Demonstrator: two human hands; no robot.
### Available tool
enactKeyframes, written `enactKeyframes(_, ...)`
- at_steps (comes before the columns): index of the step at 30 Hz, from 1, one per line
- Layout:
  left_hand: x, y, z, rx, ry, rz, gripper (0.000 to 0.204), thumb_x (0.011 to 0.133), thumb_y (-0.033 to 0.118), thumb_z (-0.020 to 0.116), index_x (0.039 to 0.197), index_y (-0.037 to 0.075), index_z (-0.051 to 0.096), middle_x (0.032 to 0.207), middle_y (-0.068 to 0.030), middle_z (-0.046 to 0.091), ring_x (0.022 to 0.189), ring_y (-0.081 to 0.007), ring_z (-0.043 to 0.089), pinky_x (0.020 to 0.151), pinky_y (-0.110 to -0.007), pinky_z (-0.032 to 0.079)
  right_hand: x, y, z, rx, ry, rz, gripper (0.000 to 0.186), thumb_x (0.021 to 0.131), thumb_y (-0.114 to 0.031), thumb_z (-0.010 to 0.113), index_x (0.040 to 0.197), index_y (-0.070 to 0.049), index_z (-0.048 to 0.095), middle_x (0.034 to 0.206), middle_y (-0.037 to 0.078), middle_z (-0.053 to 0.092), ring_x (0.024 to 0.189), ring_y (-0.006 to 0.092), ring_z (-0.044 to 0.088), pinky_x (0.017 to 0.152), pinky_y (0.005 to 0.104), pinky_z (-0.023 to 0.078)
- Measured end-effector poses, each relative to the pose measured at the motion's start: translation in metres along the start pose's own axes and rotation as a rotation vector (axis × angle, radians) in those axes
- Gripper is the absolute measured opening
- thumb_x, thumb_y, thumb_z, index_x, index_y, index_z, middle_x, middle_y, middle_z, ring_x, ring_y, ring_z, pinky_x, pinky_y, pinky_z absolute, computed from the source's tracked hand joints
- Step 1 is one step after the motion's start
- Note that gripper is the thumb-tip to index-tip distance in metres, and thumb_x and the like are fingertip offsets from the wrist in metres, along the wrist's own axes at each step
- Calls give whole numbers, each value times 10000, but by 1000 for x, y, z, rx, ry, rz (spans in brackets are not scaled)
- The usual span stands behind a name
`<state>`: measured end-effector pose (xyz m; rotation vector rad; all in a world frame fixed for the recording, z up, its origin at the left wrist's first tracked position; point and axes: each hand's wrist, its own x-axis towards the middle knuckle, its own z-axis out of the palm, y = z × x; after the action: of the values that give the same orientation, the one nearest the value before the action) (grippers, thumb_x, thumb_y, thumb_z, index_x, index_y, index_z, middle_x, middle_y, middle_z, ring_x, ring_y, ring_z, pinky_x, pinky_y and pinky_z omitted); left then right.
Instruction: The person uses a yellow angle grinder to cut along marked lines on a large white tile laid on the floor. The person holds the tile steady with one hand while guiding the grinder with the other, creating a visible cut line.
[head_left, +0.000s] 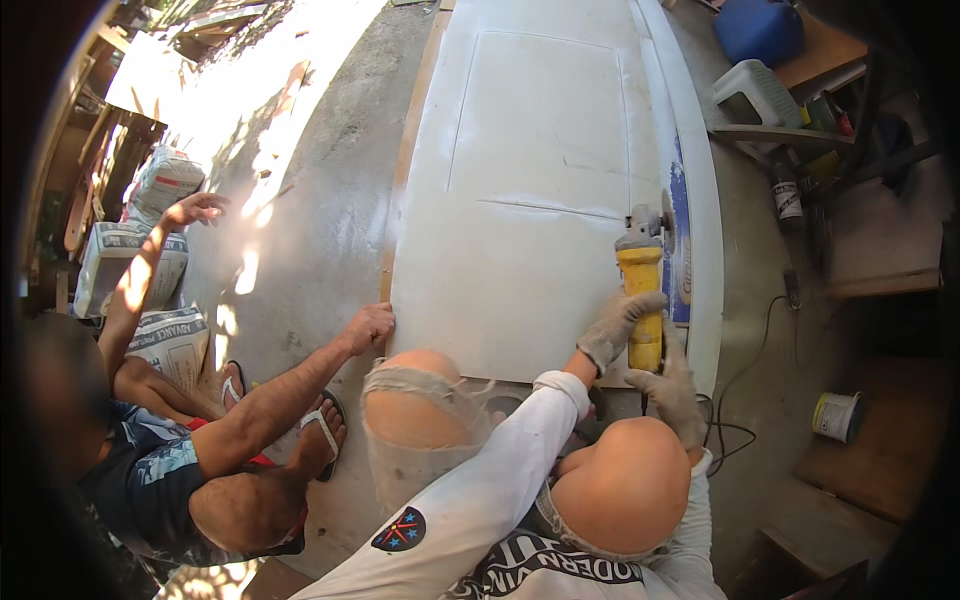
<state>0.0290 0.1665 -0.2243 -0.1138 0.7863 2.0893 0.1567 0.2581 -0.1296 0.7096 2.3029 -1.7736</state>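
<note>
yellow casing shows between two gloved hands: the left hand [622,330] is closed around the body of an angle grinder [641,270], while the right hand [672,388] lies against its rear end, fingers along the right side and thumb below; how firmly the right one grips, i cannot tell. the grinder points away from the wearer, over the right side of a large white panel [520,290], with its disc [668,215] beside a blue printed strip [681,240]; whether the disc is spinning or touching cannot be told. work on the panel looks partway along: thin dark lines edged with pale dust mark the top and both sides of a rectangle on the far half, and a short crosswise line [550,209] lies below, its left end apart from the left side line. no such lines show on the near half, so that part seems untouched. lettering runs along the blue strip, partly covered by whitish smears. the wearer's white sleeve carries a dark patch [400,530] with blue stars, and bold lettering crosses the shirt [560,572]. at left, a seated co-worker's hand [372,328] rests at the panel's brown wooden edge [400,190]; beyond are printed sacks [165,345]. at right, a power cord [765,340] loops over the floor near a labelled white tub [836,416] lying tipped, and a dark bottle [787,200] wears a pale label.
</note>
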Motion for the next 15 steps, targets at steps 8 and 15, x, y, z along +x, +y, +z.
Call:
enactKeyframes(8,-47,-23,-98,-20,140,-29,436,968,263,800,1313,53,638,1177,-79,721,1050,-199,719,947,-388,610,22,37,85,19,-10,108,1071,787,-123,901,1673,-52,303,1484,258,588,1334,402,631,1095,481,531)
enactKeyframes(15,-67,-7,-102,-103,153,27,770,918,315,838,1515,0,468,1283,-167,722,1160,-236,694,1036,-415,581,21,53,105,-272,26,-17,1007,854,-266,843,1648,30,300,1461,314,580,1287,485,630,1083,529,521)
